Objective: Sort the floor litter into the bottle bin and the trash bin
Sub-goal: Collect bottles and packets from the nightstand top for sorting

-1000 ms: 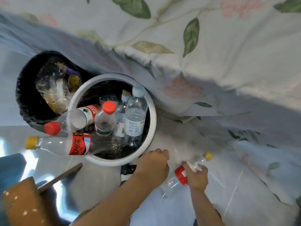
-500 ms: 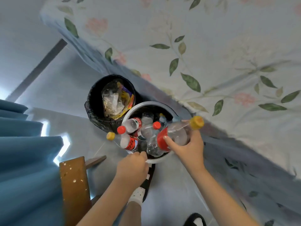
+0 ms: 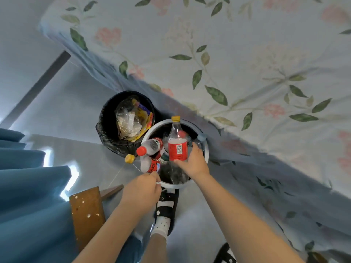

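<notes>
My right hand grips a clear plastic bottle with a red label and a yellow cap, held upright over the white bottle bin. The bin holds several clear bottles with red and yellow caps, and one yellow-capped bottle sticks out over its left rim. My left hand is curled at the bin's near rim; what it pinches I cannot make out. Behind and left stands the black-lined trash bin, filled with crumpled plastic bags and a yellow wrapper.
A bed with a floral cover runs along the right and far side, its hanging edge touching the bottle bin. A blue curtain and a brown wooden board stand at the left. My feet in black sandals rest on the grey floor.
My right hand lifted the bottle off the floor and turned it upright over the bottle bin. My left hand stayed near the bin's near rim while the view rose.
</notes>
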Demonstrator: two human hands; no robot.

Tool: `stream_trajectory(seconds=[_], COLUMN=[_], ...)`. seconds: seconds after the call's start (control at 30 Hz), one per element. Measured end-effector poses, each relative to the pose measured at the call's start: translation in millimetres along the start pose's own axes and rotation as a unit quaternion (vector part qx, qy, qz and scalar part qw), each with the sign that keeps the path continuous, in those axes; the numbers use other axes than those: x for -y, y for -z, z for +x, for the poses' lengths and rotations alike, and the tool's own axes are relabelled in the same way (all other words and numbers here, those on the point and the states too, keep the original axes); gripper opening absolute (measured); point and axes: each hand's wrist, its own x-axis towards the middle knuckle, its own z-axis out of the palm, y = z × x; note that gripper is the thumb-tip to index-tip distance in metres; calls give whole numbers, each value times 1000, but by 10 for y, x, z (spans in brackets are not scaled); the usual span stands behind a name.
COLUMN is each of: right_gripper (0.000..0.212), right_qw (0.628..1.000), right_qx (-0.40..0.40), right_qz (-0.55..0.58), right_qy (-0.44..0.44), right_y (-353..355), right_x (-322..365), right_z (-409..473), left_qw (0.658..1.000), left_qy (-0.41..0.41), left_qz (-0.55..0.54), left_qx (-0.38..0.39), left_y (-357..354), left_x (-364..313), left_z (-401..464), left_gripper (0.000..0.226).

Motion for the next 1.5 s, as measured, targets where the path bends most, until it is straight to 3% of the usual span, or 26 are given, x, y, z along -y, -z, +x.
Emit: stream_trajectory(seconds=[0.1,0.17,0.33,0.5,0.73,0.9,1.1,1.2,1.3,1.5], right_gripper=[53,38,33,33,32,37,76,76,65,49], right_qw=[999,998,988,955,844,751,634,604,627,680], right_qx=[9,-15,-137,-272,-439,-495,-483,-492,-484,-433], right_qz=[-26,-47,-61,-21,67,145,269,307,290,276], right_qy=[28,29,-26,-115,-299,-412,-541,-546,-537,-524], right_y=[321,613,1453,2114,2463,2109,1499,1436,1471,1509], right_x=[-275,-583,-1558,-2619,-4034,-4908,-5831,-6171,-6378,-6618], right_z=[-369,-699,-1619,-2709,-4455,-5449,-5969,-6099,-6120,-6046], left_qw=[999,996,973,925,785,724,647,667,720,742], left_qy=[-29,-65,-190,-322,-534,-594,-625,-589,-523,-490], left_qz=[27,52,129,198,298,315,398,416,398,383], left_qx=[1,2,-4,42,103,155,182,188,223,250], left_y=[71,97,19,-386,-1576,-2464,-3328,-3702,-4022,-4498], left_x=[-278,-580,-1723,-3069,-4801,-5507,-5934,-5955,-5845,-5819], left_z=[-36,-69,-225,-594,-1990,-2961,-3563,-3676,-3782,-3900], left_gripper=[20,19,21,21,28,31,33,37,54,62])
